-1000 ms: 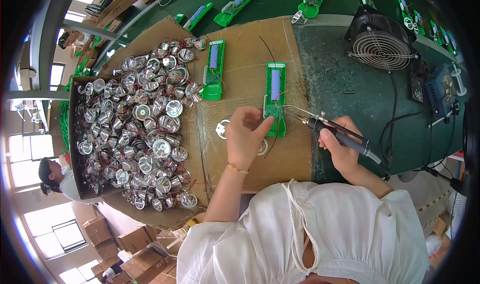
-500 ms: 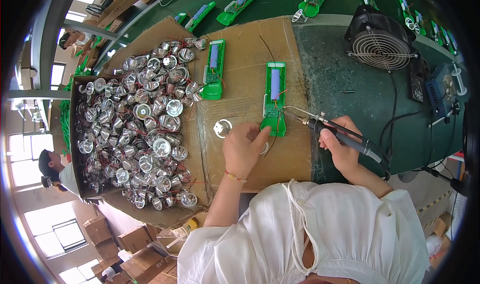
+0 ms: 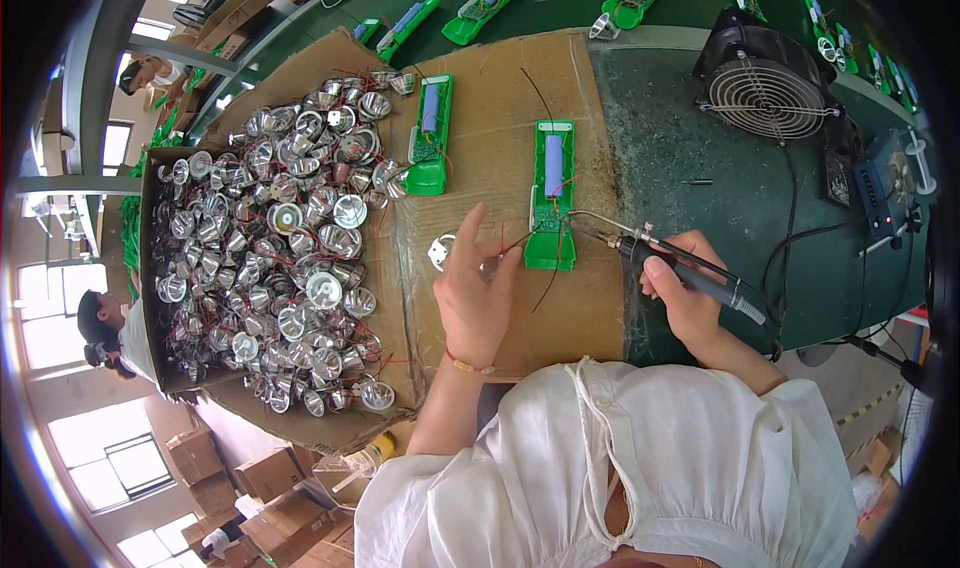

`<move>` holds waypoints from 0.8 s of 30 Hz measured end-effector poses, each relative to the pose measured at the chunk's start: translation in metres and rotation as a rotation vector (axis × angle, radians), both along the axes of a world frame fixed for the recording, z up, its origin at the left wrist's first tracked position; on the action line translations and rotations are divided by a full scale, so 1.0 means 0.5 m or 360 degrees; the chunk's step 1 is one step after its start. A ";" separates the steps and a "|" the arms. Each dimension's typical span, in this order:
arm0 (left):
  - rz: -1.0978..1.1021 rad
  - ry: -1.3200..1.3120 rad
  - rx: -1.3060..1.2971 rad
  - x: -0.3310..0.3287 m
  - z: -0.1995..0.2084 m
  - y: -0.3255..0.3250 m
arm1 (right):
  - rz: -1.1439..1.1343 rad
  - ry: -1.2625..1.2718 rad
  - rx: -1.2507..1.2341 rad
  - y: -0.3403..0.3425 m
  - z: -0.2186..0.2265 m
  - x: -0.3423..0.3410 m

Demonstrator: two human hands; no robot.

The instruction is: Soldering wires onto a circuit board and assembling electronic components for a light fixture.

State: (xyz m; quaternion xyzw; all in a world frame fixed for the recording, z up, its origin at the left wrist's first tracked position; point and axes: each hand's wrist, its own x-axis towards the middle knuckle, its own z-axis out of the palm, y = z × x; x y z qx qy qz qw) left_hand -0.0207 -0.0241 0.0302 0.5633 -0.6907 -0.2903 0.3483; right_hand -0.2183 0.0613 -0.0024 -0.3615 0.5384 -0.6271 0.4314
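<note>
In front of me a green plastic flashlight housing [image 3: 552,253] lies on the cardboard, with a purple cylindrical battery [image 3: 554,164] and a small circuit board in it. My right hand [image 3: 688,286] grips a soldering iron [image 3: 708,281] with a thin metal solder-feed tube. Its tip is close to the board's right side; contact cannot be made out. Left of the housing, my left hand [image 3: 472,303] pinches a shiny lamp reflector [image 3: 489,266], mostly hidden by the fingers, index finger raised. A dark wire runs from there toward the board. Beside these fingers lies another reflector [image 3: 439,253].
A large cardboard box [image 3: 160,343] of wired reflectors spills over at left. Another green housing [image 3: 428,173] lies beside it. At back right stand a black fan [image 3: 765,98] and a blue soldering station [image 3: 877,200]. More housings line the far side. Two people are at far left.
My left hand has drawn back left from the housing, taking the reflector along and raising its index finger. The right hand and soldering iron have hardly moved.
</note>
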 end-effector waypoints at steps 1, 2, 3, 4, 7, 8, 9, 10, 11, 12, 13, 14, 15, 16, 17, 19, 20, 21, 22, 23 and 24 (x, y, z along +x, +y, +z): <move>0.0030 0.0139 0.0160 -0.001 0.000 0.002 | 0.0007 -0.0004 -0.0006 0.000 -0.001 0.000; 0.0027 0.0138 0.0163 0.004 -0.013 0.000 | 0.0004 -0.0005 -0.0004 0.000 -0.002 0.001; -0.0088 0.0117 0.0068 0.011 -0.027 -0.004 | 0.0006 0.0008 -0.0014 -0.001 -0.001 0.004; -0.0202 0.0095 -0.0025 0.016 -0.035 -0.006 | 0.0009 0.0020 -0.0024 -0.001 0.000 0.005; -0.0261 -0.0147 -0.0103 0.002 -0.031 -0.011 | 0.0067 0.0119 -0.0044 0.001 -0.001 0.002; -0.0263 -0.0144 -0.0098 -0.003 -0.032 -0.013 | 0.0066 0.0122 -0.0039 0.002 -0.007 0.001; -0.0275 -0.0177 -0.0123 -0.008 -0.031 -0.014 | 0.0028 0.0225 -0.0068 0.001 -0.015 0.001; -0.0287 -0.0210 -0.0148 -0.011 -0.031 -0.016 | -0.0010 0.0328 -0.0098 0.001 -0.019 0.002; -0.0284 -0.0210 -0.0147 -0.011 -0.029 -0.020 | -0.0007 0.0328 -0.0097 0.000 -0.017 0.002; -0.0292 -0.0274 -0.0255 -0.011 -0.030 -0.023 | -0.0029 0.0331 -0.0078 -0.001 -0.015 0.004; -0.0299 -0.0338 -0.0363 -0.011 -0.031 -0.025 | -0.0052 0.0334 -0.0059 -0.001 -0.014 0.004; -0.0300 -0.0336 -0.0359 -0.013 -0.030 -0.024 | -0.0052 0.0335 -0.0055 0.000 -0.014 0.004; -0.0307 -0.0442 -0.0418 -0.016 -0.027 -0.023 | -0.0051 0.0356 -0.0067 0.000 -0.013 0.004; -0.0314 -0.0547 -0.0477 -0.018 -0.026 -0.022 | -0.0050 0.0376 -0.0079 -0.001 -0.013 0.004; -0.0315 -0.0546 -0.0474 -0.021 -0.029 -0.023 | -0.0051 0.0377 -0.0076 -0.001 -0.014 0.005; -0.0349 -0.0609 -0.0398 -0.024 -0.033 -0.024 | -0.0034 0.0320 -0.0058 -0.002 -0.013 0.006; -0.0347 -0.0610 -0.0397 -0.023 -0.034 -0.024 | -0.0032 0.0319 -0.0058 -0.002 -0.014 0.006; -0.0354 -0.0578 -0.0383 -0.023 -0.036 -0.025 | -0.0036 0.0341 -0.0084 -0.003 -0.016 0.007; -0.0361 -0.0546 -0.0370 -0.023 -0.037 -0.025 | -0.0039 0.0362 -0.0110 -0.004 -0.017 0.008; -0.0362 -0.0547 -0.0367 -0.023 -0.038 -0.025 | -0.0039 0.0362 -0.0107 -0.005 -0.016 0.009; -0.0372 -0.0547 -0.0358 -0.023 -0.038 -0.026 | -0.0029 0.0333 -0.0106 -0.006 -0.015 0.010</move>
